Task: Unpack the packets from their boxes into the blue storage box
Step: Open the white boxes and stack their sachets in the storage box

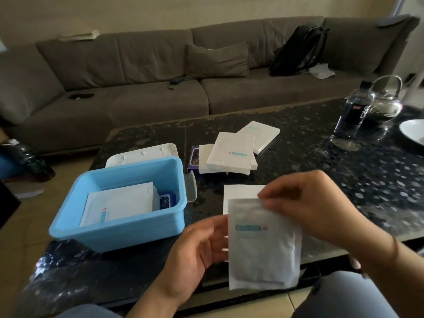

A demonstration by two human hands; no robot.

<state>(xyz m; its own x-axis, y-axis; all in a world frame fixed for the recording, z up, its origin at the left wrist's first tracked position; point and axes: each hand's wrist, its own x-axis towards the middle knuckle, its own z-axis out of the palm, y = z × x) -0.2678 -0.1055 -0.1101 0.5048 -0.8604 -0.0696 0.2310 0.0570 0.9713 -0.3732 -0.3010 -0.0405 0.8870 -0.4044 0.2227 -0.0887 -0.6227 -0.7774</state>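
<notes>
The right hand point(314, 205) pinches the top edge of a white packet point(263, 246) between thumb and fingers point(273, 204), holding it upright above the near edge of the desk point(321, 143). The left hand point(195, 255) is beside the packet's left edge with its fingers loosely spread; whether they touch it I cannot tell. Behind the packet sits a flat white piece point(241, 191), perhaps its box or a second packet; it is too hidden to say. The blue storage box point(119, 228), already holding several packets, stands just left of the hands, with a stack of white boxes point(231, 152) further back. The grip is only a light pinch on one thin edge, so the packet could slip and drop to the floor. Swung left carelessly, it might catch the box rim and land outside, or sit crooked on the packets inside. If two pieces are stuck together, one could fall away unnoticed.
</notes>
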